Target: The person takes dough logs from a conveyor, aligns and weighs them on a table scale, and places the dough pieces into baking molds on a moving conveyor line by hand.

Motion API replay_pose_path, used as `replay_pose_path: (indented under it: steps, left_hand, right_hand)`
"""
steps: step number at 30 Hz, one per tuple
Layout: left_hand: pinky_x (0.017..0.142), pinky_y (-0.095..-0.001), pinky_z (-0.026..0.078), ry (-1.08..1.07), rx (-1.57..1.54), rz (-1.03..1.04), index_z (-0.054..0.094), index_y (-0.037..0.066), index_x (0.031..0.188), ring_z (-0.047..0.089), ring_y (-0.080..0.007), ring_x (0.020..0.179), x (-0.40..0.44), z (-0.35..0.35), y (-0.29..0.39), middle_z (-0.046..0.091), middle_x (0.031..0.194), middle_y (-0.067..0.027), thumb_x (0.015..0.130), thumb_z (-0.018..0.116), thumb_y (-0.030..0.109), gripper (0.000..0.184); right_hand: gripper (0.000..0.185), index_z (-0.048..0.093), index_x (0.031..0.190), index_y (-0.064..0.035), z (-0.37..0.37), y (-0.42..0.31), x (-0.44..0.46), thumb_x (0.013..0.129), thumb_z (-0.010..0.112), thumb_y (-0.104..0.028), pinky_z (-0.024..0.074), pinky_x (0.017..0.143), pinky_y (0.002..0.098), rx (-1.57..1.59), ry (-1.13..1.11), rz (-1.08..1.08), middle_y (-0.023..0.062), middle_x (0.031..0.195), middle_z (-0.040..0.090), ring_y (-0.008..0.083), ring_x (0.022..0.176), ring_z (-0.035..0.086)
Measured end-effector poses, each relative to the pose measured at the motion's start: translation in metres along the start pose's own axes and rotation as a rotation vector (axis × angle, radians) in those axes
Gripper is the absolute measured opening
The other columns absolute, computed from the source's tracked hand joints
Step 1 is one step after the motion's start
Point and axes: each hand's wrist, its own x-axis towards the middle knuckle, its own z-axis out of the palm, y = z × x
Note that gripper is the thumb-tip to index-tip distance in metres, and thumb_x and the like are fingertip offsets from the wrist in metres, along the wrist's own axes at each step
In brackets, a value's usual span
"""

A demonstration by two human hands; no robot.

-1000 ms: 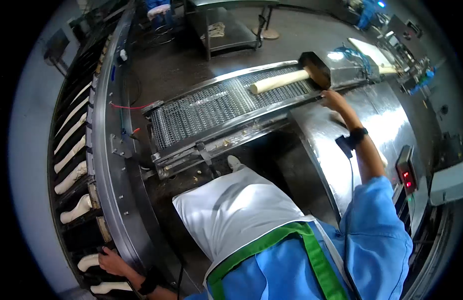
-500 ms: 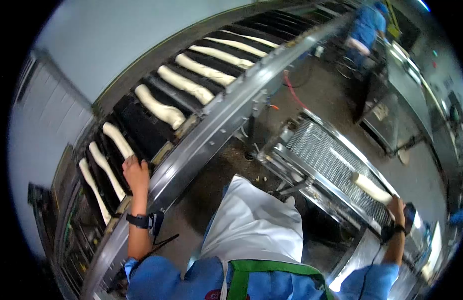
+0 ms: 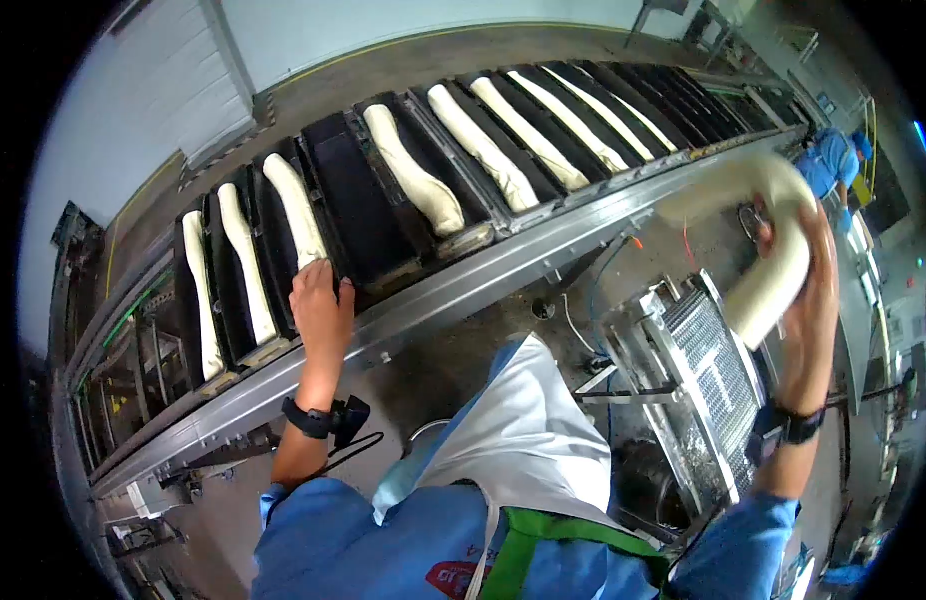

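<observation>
My right hand [image 3: 808, 270], raised at the right, is closed around a thick pale dough roll [image 3: 778, 295]. The roll bends over the hand, and its far end is smeared by motion. On the left, my left hand [image 3: 323, 305] lies on the near end of a dough strip [image 3: 295, 205] in a long black pan, fingers over the dough and thumb apart. Two thinner dough strips lie in the pans to its left. Just right of it is a bare black pan [image 3: 355, 210], followed by a pan with a wider dough strip [image 3: 408, 170].
A steel rail [image 3: 433, 320] runs along the near side of the pan line. The mesh conveyor [image 3: 708, 350] stands below my right hand. Farther off at the right, a person in blue [image 3: 831, 165] bends near a long steel table. A white apron [image 3: 523, 430] covers my front.
My right hand has lifted the dough roll off the mesh conveyor and brought it up toward the pan line. My left hand stays at the same dough strip. The view has turned.
</observation>
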Motion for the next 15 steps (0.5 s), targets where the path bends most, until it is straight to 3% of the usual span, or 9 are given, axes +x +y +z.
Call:
replay_pose_path:
  steps: [4,5,6,7,9,10,12,14,15]
  left_hand:
    - [0.085,-0.0371,0.031,-0.035,-0.050,-0.029,0.049,-0.002,0.104,0.040,-0.0278,0.104,-0.010,-0.009,0.001,0.048,0.109,-0.0146,0.074,0.052,0.013,0.034]
    - [0.085,-0.0371,0.031,-0.032,-0.045,-0.037,0.049,-0.002,0.104,0.040,-0.0278,0.104,-0.011,-0.011,0.003,0.048,0.109,-0.0146,0.074,0.052,0.013,0.034]
    - [0.087,-0.0378,0.028,0.044,-0.054,-0.060,0.047,0.000,0.108,0.037,-0.0283,0.107,-0.010,-0.014,0.008,0.045,0.113,-0.0145,0.076,0.051,0.015,0.036]
    - [0.090,-0.0385,0.025,0.114,-0.057,-0.081,0.044,0.003,0.112,0.034,-0.0288,0.110,-0.011,-0.019,0.012,0.043,0.116,-0.0143,0.077,0.050,0.017,0.038]
    - [0.091,-0.0394,0.022,0.109,-0.074,-0.109,0.042,0.006,0.115,0.032,-0.0292,0.111,-0.011,-0.027,0.016,0.041,0.118,-0.0137,0.079,0.048,0.018,0.039]
    - [0.092,-0.0402,0.019,0.105,-0.098,-0.127,0.040,0.009,0.118,0.030,-0.0297,0.112,-0.010,-0.030,0.017,0.039,0.120,-0.0130,0.081,0.046,0.020,0.039]
    - [0.092,-0.0413,0.019,0.091,-0.070,-0.048,0.051,0.011,0.108,0.034,-0.0283,0.110,-0.011,-0.031,0.013,0.047,0.112,-0.0077,0.083,0.043,0.024,0.029]
    - [0.091,-0.0406,0.021,-0.146,0.001,0.005,0.059,0.009,0.094,0.037,-0.0262,0.108,-0.009,-0.029,-0.004,0.054,0.104,-0.0033,0.081,0.046,0.024,0.024]
    - [0.089,-0.0411,0.024,-0.099,0.143,0.070,0.060,0.007,0.082,0.041,-0.0249,0.105,-0.007,-0.030,-0.010,0.058,0.096,-0.0010,0.079,0.047,0.022,0.020]
  right_hand:
    - [0.042,0.045,0.104,-0.0003,0.101,0.014,0.008,0.077,0.054,-0.031,0.0500,0.054,0.0245,0.315,-0.449,0.211,0.0139,0.080,0.058,0.0162,0.063,0.058]
    - [0.040,0.044,0.103,-0.0007,0.128,0.028,0.008,0.078,0.054,-0.030,0.0495,0.061,0.0258,0.367,-0.588,0.196,0.0150,0.086,0.057,0.0158,0.072,0.057]
    - [0.027,0.049,0.095,-0.0031,0.155,0.043,-0.001,0.079,0.053,-0.024,0.0479,0.063,0.0277,0.482,-0.662,0.203,0.0078,0.082,0.055,0.0152,0.072,0.056]
    - [0.023,0.048,0.095,-0.0038,0.175,0.071,0.000,0.081,0.051,-0.021,0.0451,0.070,0.0264,0.537,-0.808,0.235,0.0064,0.083,0.054,0.0154,0.081,0.053]
    - [0.040,0.039,0.111,-0.0009,0.199,0.098,-0.026,0.081,0.051,-0.024,0.0388,0.078,0.0269,0.488,-1.023,0.436,0.0079,0.099,0.048,0.0164,0.090,0.048]
    - [0.052,0.030,0.120,0.0001,0.203,0.105,-0.041,0.081,0.050,-0.028,0.0387,0.078,0.0275,0.273,-1.003,0.414,0.0093,0.109,0.044,0.0160,0.090,0.047]
    - [0.053,0.027,0.124,-0.0048,0.187,0.102,-0.050,0.082,0.050,-0.027,0.0382,0.083,0.0278,0.049,-1.249,0.419,0.0085,0.119,0.037,0.0150,0.102,0.042]
    - [0.050,0.031,0.122,-0.0044,0.155,0.106,-0.047,0.082,0.050,-0.028,0.0380,0.083,0.0273,0.024,-1.316,0.396,0.0078,0.119,0.037,0.0148,0.102,0.042]
    - [0.048,0.034,0.120,-0.0040,0.139,0.110,-0.043,0.082,0.050,-0.028,0.0379,0.082,0.0267,-0.021,-1.373,0.369,0.0072,0.120,0.038,0.0147,0.102,0.042]
